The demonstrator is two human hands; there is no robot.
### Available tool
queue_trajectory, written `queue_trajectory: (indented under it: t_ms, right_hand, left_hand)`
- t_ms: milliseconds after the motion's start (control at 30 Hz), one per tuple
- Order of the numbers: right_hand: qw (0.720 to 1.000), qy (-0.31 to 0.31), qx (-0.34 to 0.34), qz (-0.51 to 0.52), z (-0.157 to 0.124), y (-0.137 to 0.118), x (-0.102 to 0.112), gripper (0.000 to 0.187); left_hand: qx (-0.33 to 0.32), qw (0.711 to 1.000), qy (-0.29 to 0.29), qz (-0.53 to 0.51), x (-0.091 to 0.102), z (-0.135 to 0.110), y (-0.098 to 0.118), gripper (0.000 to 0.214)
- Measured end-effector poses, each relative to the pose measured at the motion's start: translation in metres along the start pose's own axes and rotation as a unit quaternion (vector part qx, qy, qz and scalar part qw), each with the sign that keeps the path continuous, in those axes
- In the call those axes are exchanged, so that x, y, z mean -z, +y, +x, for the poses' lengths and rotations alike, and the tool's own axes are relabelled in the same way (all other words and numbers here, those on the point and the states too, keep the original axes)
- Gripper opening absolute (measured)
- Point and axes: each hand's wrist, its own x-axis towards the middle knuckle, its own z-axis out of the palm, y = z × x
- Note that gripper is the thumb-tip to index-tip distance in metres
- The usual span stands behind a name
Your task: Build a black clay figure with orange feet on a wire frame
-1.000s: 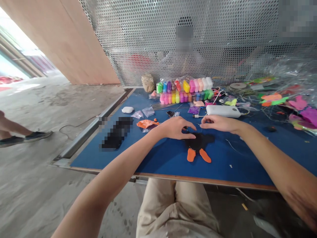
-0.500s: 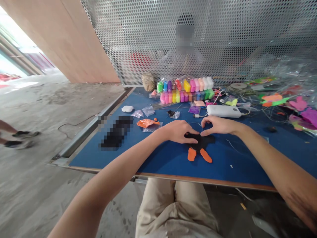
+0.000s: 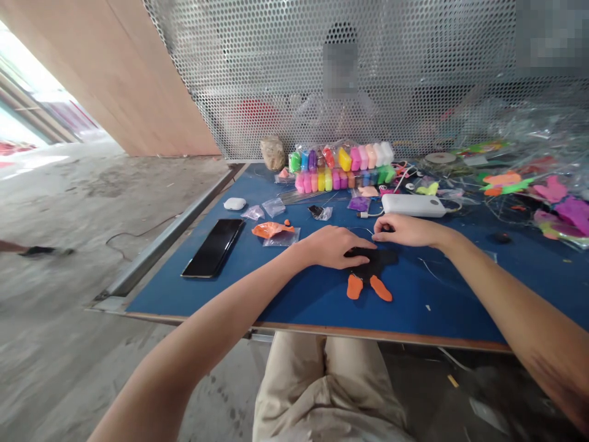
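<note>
A flat black clay figure (image 3: 378, 264) with two orange clay feet (image 3: 381, 288) lies on the blue table in front of me. My left hand (image 3: 335, 247) rests on its left part, fingers stretched out and apart, covering some of the black clay. Just beyond the figure's top edge, my right hand (image 3: 407, 231) has thumb and forefinger pinched together at a thin wire (image 3: 369, 231). The wire curves leftward from those fingertips, above the left hand. Whether its other end is fixed in the clay I cannot make out.
Colourful clay packs (image 3: 343, 179) line the back, near a white power bank (image 3: 411, 205). Left of my hands are orange clay (image 3: 268, 230) on a plastic bag, a phone (image 3: 214, 247) and a white earbud case (image 3: 234, 204). Clay shapes (image 3: 506, 182) and plastic clutter the right.
My right thumb and forefinger have closed together and drawn slightly back from the black clay. The left hand stays on the figure. A passer-by's legs have moved further out at the left.
</note>
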Motion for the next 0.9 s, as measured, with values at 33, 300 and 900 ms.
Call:
queue_trajectory:
  t_ms: [33,300,900]
  right_hand:
    - [1.0,-0.001,0.001,-0.004,0.0003,0.0,0.0001,0.041]
    - [1.0,0.0,-0.002,-0.018,0.0013,0.0026,-0.0001,0.045]
    - [0.999,-0.003,-0.004,-0.041,0.0001,0.0031,0.0006,0.052]
  left_hand:
    - [-0.002,1.0,0.0,-0.009,0.0001,-0.0001,-0.0004,0.04]
    - [-0.018,0.996,-0.01,-0.089,0.0003,-0.0001,-0.0062,0.036]
    - [-0.011,0.997,-0.018,-0.068,0.0002,-0.0012,-0.0052,0.038]
